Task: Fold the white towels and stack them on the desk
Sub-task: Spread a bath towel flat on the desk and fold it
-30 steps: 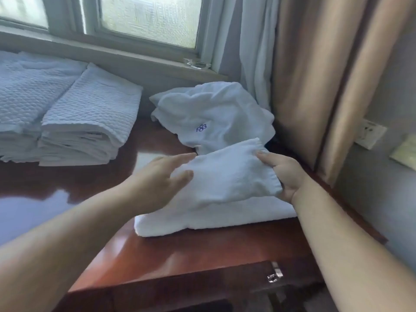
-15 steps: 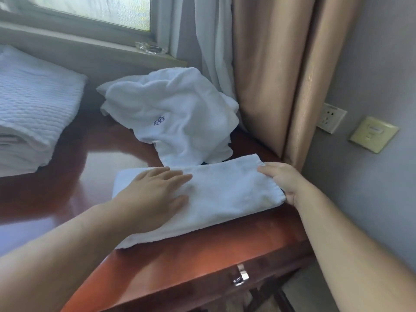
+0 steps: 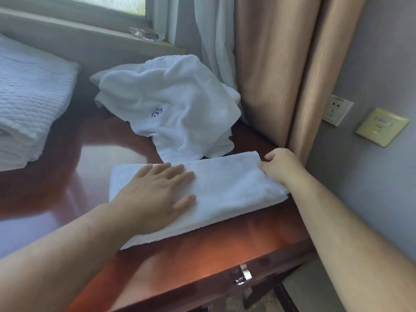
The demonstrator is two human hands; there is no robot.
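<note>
folded towel point(image 3: 225, 188) on desk point(image 3: 202, 248) | left hand point(image 3: 155, 194) flat atop | right hand point(image 3: 281, 167) fingers point(image 3: 264, 168) pinch end

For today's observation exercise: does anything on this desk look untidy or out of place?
Yes. A crumpled towel lies unfolded in a heap at the back, unlike the neat stack at left and the folded towel under the left hand.

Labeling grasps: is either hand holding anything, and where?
Right hand pinches the folded towel at its right end. Left hand only presses flat on the towel's left half, gripping nothing.
</note>
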